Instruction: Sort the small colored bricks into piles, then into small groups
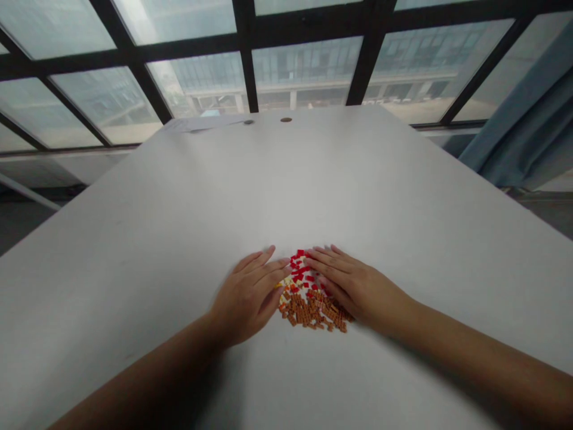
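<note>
Flanking a loose patch of tiny blocks [302, 310], low in view near 6 o'clock on the white tabletop [286, 185]. Brown blocks [305, 313] at the patch's 6 o'clock, red blocks [300, 278] toward 12, orange bits [293, 288] toward 10. Left hand [248, 292] at 9 o'clock: fingers extended, slightly spread, tips beside the patch. Right hand [358, 285] at 3 o'clock: fingers straight, nearly side by side, partly covering the edge; exact contact unclear. Blue curtain [523, 119] at 2 o'clock, brown disc [286, 120] at 12.
</note>
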Tool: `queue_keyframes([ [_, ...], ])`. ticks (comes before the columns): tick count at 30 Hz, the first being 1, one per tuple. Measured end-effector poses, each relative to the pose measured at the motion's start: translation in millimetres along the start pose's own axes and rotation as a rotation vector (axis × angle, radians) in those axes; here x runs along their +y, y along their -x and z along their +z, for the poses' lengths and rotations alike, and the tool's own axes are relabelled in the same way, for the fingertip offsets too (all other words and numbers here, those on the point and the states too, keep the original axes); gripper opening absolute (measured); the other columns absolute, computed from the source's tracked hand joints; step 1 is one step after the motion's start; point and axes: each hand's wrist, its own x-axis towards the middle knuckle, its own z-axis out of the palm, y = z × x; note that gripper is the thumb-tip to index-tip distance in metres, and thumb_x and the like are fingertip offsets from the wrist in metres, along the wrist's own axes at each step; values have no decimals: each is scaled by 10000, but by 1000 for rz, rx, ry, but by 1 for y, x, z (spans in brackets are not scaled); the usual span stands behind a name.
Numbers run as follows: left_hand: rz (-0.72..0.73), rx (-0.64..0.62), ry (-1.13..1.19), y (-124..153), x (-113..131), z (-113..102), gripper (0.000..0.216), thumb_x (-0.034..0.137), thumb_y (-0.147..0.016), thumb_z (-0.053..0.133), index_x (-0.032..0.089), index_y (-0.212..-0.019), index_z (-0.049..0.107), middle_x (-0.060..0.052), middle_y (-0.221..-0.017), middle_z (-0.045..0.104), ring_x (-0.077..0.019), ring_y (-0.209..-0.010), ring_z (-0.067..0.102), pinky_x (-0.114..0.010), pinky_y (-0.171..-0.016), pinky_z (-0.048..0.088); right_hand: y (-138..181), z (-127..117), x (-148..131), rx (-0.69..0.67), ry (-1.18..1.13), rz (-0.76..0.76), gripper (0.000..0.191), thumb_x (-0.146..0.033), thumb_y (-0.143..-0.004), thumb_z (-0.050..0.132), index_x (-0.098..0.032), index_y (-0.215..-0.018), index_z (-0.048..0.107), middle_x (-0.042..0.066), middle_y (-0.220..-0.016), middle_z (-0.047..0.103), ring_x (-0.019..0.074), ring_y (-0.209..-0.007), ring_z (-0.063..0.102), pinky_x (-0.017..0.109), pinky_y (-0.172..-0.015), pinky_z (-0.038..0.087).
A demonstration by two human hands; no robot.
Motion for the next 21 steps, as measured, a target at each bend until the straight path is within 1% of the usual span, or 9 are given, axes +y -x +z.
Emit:
queue_keyframes([
  [2,-1,-11,11,-1,1,-1,326,142,-970,449,137,-1257,602,-100,-1294,689,-275,-1328,556,-453,-1089,484,4,-4,-3,10,11,-9,405,-181,-1012,392,-128,-1367,582,158,-1404,591,240,-1319,549,512,-1129,429],
  [5,-27,-64,17,-2,1,-1,364,174,-981,439,132,-1319,569,-115,-1362,644,-291,-1361,521,-472,-1102,471,3,-8,-5,30,0,-33,410,-173,-1012,391,-112,-1373,575,165,-1400,593,228,-1316,551,471,-1136,427],
  [8,-49,-145,7,-2,2,1,407,222,-985,450,138,-1374,538,-117,-1441,578,-342,-1416,444,-541,-1115,441,-6,-5,-3,24,-13,-51,412,-180,-1011,396,-96,-1370,579,177,-1405,585,236,-1336,524,454,-1136,429],
  [11,-68,-181,19,-1,2,3,421,244,-986,460,159,-1391,535,-113,-1457,563,-343,-1449,394,-568,-1141,399,-13,2,2,-2,-31,-45,413,-185,-1006,413,-118,-1380,575,172,-1410,581,237,-1350,508,458,-1124,445],
  [13,-65,-165,38,-1,3,2,403,238,-988,458,168,-1372,556,-113,-1421,597,-320,-1446,405,-555,-1153,388,-13,3,4,-12,-52,-22,416,-180,-1004,415,-131,-1386,570,158,-1412,585,221,-1342,522,447,-1118,455],
  [16,-21,-108,64,-1,2,0,339,206,-984,458,181,-1279,623,-92,-1326,672,-284,-1419,454,-509,-1155,394,-6,-4,1,-7,-89,6,397,-184,-1005,416,-147,-1354,600,133,-1390,613,204,-1307,563,427,-1111,470],
  [21,23,-28,105,-2,1,-7,258,163,-971,475,195,-1128,677,-35,-1172,753,-239,-1306,580,-435,-1116,437,5,-22,-9,37,-177,24,321,-183,-997,450,-179,-1203,696,88,-1221,731,185,-1138,685,353,-1014,563],
])
